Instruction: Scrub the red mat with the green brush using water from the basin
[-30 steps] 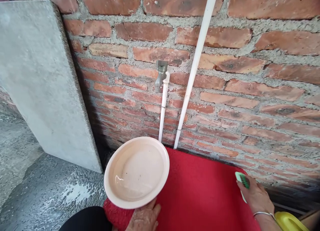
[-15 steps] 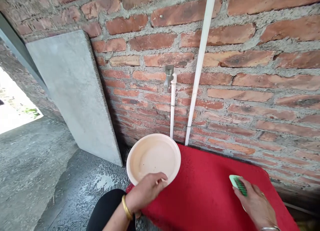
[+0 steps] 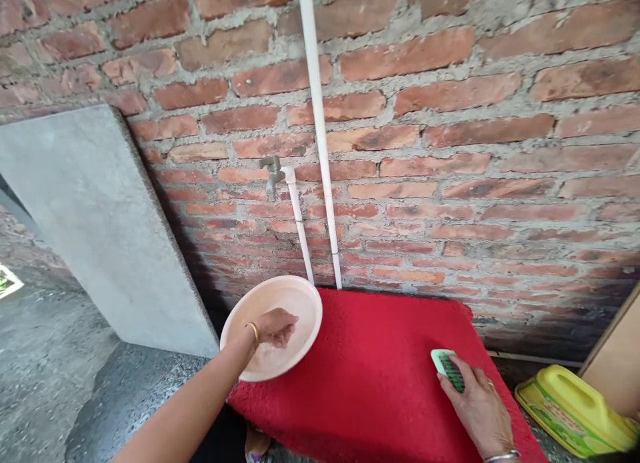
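A pale pink basin (image 3: pixel 235 356) stands on the left end of a red cloth (image 3: pixel 370 383), with its rim close to the pipes. Over the inside of the basin, my left hand (image 3: pixel 275 328) is closed in a cupped curl; whether the fingers hold anything is hidden. In my right hand (image 3: pixel 483 406) I grip a scrub brush (image 3: pixel 453 369) with a light green body and dark green bristles. It rests on or just over the right part of the red cloth; the exact contact is hard to see.
A tap (image 3: pixel 271 176) on a white pipe (image 3: pixel 301 239) stands behind the basin, beside a taller pipe (image 3: pixel 323 136). A grey slab (image 3: pixel 100 229) leans on the brick wall (image 3: pixel 440 136). A yellow jug (image 3: pixel 575 409) lies at the right.
My left hand has moved from the basin's near rim to over its inside. The view has swung right, bringing in the yellow jug. My right hand still holds the brush at the cloth.
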Action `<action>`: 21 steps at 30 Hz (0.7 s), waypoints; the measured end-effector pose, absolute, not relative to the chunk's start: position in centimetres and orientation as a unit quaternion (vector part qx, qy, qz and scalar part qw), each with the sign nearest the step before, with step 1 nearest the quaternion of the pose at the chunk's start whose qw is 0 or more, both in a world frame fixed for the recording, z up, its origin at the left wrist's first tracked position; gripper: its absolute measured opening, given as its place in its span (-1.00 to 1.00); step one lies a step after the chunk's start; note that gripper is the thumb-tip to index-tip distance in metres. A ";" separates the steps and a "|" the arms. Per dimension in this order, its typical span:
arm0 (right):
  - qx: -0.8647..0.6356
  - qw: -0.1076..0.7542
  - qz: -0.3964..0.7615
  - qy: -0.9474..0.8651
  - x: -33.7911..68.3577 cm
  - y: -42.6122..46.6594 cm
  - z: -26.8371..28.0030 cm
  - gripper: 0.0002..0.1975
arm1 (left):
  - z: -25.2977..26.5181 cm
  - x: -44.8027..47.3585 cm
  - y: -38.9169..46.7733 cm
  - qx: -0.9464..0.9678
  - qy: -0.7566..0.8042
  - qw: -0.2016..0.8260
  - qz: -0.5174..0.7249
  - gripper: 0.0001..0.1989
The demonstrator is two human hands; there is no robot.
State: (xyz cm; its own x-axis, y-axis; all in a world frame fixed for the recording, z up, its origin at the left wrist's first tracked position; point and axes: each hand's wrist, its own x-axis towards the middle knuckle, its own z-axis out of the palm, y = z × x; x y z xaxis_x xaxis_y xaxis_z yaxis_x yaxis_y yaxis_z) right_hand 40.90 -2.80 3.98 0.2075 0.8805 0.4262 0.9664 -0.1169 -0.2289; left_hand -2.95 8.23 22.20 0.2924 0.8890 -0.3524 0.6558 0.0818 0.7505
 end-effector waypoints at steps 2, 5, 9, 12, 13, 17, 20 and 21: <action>-0.745 0.222 -0.087 -0.623 40.8 -2.8 4.0 -0.52 | 22.5 -0.2 8.5 0.668 0.568 0.464 0.126 -0.61; -0.748 0.204 -0.081 -0.626 40.5 -2.8 4.1 -0.55 | 23.0 6.5 9.5 0.651 0.514 0.545 0.122 -0.55; -0.753 0.193 -0.069 -0.625 40.1 -3.0 4.5 -0.59 | 24.3 15.7 11.3 0.601 0.445 0.649 0.139 -0.52; -0.761 0.203 -0.064 -0.613 40.4 -3.3 5.1 -0.61 | 24.5 17.9 11.6 0.608 0.451 0.624 0.196 -0.56; -0.764 0.207 -0.062 -0.608 40.6 -3.4 5.2 -0.61 | 24.1 17.8 11.5 0.614 0.463 0.607 0.198 -0.58; -0.763 0.225 -0.046 -0.605 40.5 -3.4 5.9 -0.60 | 20.8 15.8 9.5 0.634 0.520 0.557 0.133 -0.60; -0.751 0.234 -0.034 -0.616 39.2 -3.0 6.4 -0.62 | 18.4 15.7 7.6 0.645 0.536 0.542 0.057 -0.65; -0.747 0.235 -0.031 -0.621 38.6 -2.8 6.5 -0.63 | 18.0 16.0 7.1 0.667 0.524 0.529 0.035 -0.69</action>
State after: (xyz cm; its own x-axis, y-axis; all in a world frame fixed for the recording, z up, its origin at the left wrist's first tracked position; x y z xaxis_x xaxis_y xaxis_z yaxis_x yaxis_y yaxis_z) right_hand 38.64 -2.77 6.52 0.2269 0.9135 0.3378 0.9424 -0.1184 -0.3128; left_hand 15.98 7.08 17.97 0.4484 0.7356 -0.5078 0.6621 0.1083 0.7415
